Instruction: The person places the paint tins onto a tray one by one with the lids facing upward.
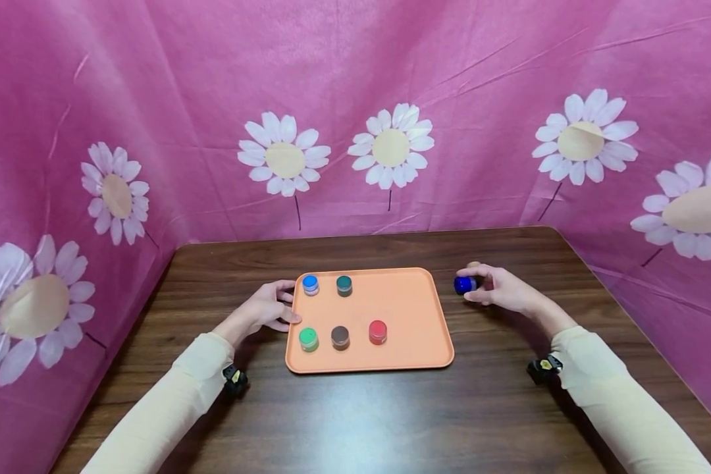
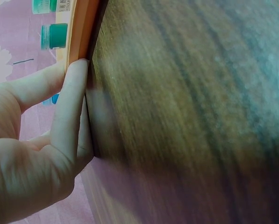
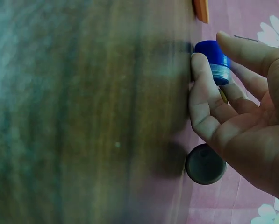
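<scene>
My right hand (image 1: 505, 288) grips a small dark blue paint jar (image 1: 465, 284) between thumb and fingers, right of the orange tray (image 1: 403, 299). In the right wrist view the blue jar (image 3: 213, 58) is tilted. A dark round jar (image 3: 205, 164) shows below that hand. My left hand (image 1: 268, 306) touches the tray's left rim with fairly straight fingers. On the tray, a light blue jar (image 1: 311, 284) and a dark green jar (image 1: 344, 285) stand along the back. A green jar (image 1: 309, 339), a brown jar (image 1: 340, 337) and a red jar (image 1: 378, 332) stand in front.
A brown wooden table (image 1: 355, 421) carries the tray. Pink cloth (image 1: 338, 59) with white daisies hangs behind the table and at both sides. Behind the right fingertips a small tan thing (image 1: 473, 264) is mostly hidden.
</scene>
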A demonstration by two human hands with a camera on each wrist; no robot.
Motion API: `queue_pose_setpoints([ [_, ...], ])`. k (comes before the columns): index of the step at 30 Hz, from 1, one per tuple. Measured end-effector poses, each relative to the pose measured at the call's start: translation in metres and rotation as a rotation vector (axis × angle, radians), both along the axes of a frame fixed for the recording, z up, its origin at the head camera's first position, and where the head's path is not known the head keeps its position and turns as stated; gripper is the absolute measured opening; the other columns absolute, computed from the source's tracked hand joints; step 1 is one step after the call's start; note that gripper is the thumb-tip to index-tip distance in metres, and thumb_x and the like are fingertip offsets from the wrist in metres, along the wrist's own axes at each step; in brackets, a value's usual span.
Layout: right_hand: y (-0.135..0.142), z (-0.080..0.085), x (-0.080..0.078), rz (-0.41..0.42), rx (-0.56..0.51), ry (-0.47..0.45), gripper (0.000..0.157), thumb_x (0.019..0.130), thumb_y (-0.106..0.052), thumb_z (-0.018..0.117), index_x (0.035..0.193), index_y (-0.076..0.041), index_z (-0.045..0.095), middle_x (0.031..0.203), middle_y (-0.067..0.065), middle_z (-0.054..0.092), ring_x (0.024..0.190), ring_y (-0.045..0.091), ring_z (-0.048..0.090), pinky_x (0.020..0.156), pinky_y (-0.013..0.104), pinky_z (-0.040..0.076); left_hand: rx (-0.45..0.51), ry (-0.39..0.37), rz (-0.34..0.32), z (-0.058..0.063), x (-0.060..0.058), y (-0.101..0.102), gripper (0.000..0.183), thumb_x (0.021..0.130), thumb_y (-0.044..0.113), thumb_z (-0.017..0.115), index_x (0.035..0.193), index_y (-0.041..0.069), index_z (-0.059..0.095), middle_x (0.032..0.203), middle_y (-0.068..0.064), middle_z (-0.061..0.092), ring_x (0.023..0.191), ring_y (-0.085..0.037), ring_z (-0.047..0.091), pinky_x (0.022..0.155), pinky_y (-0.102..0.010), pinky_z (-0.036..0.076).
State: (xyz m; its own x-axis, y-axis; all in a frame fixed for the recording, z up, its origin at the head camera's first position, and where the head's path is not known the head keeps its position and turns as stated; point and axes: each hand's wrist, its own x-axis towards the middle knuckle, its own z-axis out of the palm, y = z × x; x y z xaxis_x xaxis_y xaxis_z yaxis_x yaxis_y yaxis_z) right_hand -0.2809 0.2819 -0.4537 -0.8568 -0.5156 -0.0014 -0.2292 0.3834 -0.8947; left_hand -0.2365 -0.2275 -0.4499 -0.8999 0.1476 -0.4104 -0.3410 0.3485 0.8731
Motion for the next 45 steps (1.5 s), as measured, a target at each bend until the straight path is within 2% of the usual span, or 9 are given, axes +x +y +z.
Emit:
queue_pose_setpoints([
  [3,-0.001,-0.002,0.0,-0.01,0.035,0.032,0.054,0.087,0.003,0.077,0.136,0.011,0.054,0.12,0.021,0.047,0.067,0.01,0.055,0.056,0.021,0.049,0.009,-0.004,0.0,0.0,0.0,0.0,0.089,0.079,-0.012,0.078,0.155,0.003,0.035,0.129,-0.024,0.047,0.087,-0.025,0.065,0.069,-0.04,0.064],
  [6,-0.001,-0.002,-0.002,-0.032,0.116,0.043,0.056,0.087,0.0,0.078,0.137,0.008,0.055,0.109,0.019,0.056,0.069,0.012,0.057,0.058,0.022,0.051,0.016,-0.004,0.001,0.001,-0.001,0.0,0.089,0.079,-0.012,0.078,0.155,0.004,0.035,0.129,-0.024,0.047,0.087,-0.025,0.065,0.069,-0.041,0.064],
  [10,-0.005,0.0,-0.004,-0.05,0.209,0.011,0.053,0.089,-0.004,0.077,0.137,0.005,0.056,0.101,0.019,0.062,0.071,0.016,0.06,0.059,0.027,0.055,0.016,-0.005,-0.005,0.001,-0.001,0.001,0.089,0.079,-0.012,0.078,0.155,0.004,0.035,0.128,-0.024,0.047,0.087,-0.025,0.065,0.069,-0.04,0.064],
  [12,-0.008,0.001,-0.006,-0.058,0.231,-0.013,0.051,0.089,-0.005,0.077,0.136,0.003,0.058,0.105,0.02,0.061,0.075,0.019,0.061,0.06,0.03,0.057,0.018,-0.009,-0.005,0.001,-0.001,0.001,0.089,0.079,-0.012,0.078,0.155,0.004,0.035,0.128,-0.024,0.046,0.087,-0.025,0.065,0.07,-0.04,0.064],
  [17,-0.016,0.004,-0.011,-0.04,0.296,-0.016,0.05,0.088,-0.009,0.079,0.133,0.003,0.06,0.106,0.02,0.061,0.08,0.021,0.06,0.061,0.031,0.058,0.021,-0.01,-0.003,0.004,0.0,0.001,0.088,0.079,-0.014,0.076,0.155,0.002,0.034,0.13,-0.025,0.046,0.087,-0.025,0.066,0.071,-0.041,0.064],
  [22,-0.022,0.006,-0.013,-0.009,0.371,0.018,0.05,0.087,-0.012,0.081,0.131,0.003,0.062,0.096,0.013,0.064,0.074,0.019,0.059,0.059,0.029,0.054,0.018,-0.012,-0.013,0.004,0.0,0.001,0.089,0.08,-0.014,0.076,0.155,0.001,0.032,0.13,-0.026,0.046,0.087,-0.025,0.066,0.071,-0.041,0.064],
  [29,-0.028,0.007,-0.014,0.015,0.407,0.141,0.047,0.084,-0.013,0.084,0.125,0.002,0.066,0.096,0.013,0.068,0.079,0.021,0.06,0.062,0.029,0.053,0.021,-0.016,0.001,0.003,-0.001,0.001,0.088,0.079,-0.015,0.076,0.154,0.002,0.035,0.128,-0.025,0.046,0.086,-0.025,0.066,0.07,-0.04,0.064],
  [40,-0.034,0.003,-0.016,0.039,0.417,0.181,0.044,0.085,-0.012,0.083,0.124,0.002,0.067,0.104,0.015,0.07,0.088,0.023,0.061,0.075,0.034,0.055,0.008,0.006,0.001,0.001,0.002,-0.004,0.088,0.078,-0.014,0.077,0.154,0.001,0.034,0.128,-0.026,0.046,0.086,-0.025,0.065,0.068,-0.04,0.064],
  [45,-0.031,0.006,-0.014,0.034,0.427,0.185,0.045,0.085,-0.011,0.082,0.125,0.002,0.067,0.106,0.017,0.069,0.088,0.023,0.061,0.075,0.034,0.055,0.02,0.006,-0.01,0.0,-0.001,-0.002,0.088,0.079,-0.014,0.077,0.154,0.002,0.035,0.128,-0.025,0.047,0.086,-0.025,0.066,0.069,-0.041,0.064],
])
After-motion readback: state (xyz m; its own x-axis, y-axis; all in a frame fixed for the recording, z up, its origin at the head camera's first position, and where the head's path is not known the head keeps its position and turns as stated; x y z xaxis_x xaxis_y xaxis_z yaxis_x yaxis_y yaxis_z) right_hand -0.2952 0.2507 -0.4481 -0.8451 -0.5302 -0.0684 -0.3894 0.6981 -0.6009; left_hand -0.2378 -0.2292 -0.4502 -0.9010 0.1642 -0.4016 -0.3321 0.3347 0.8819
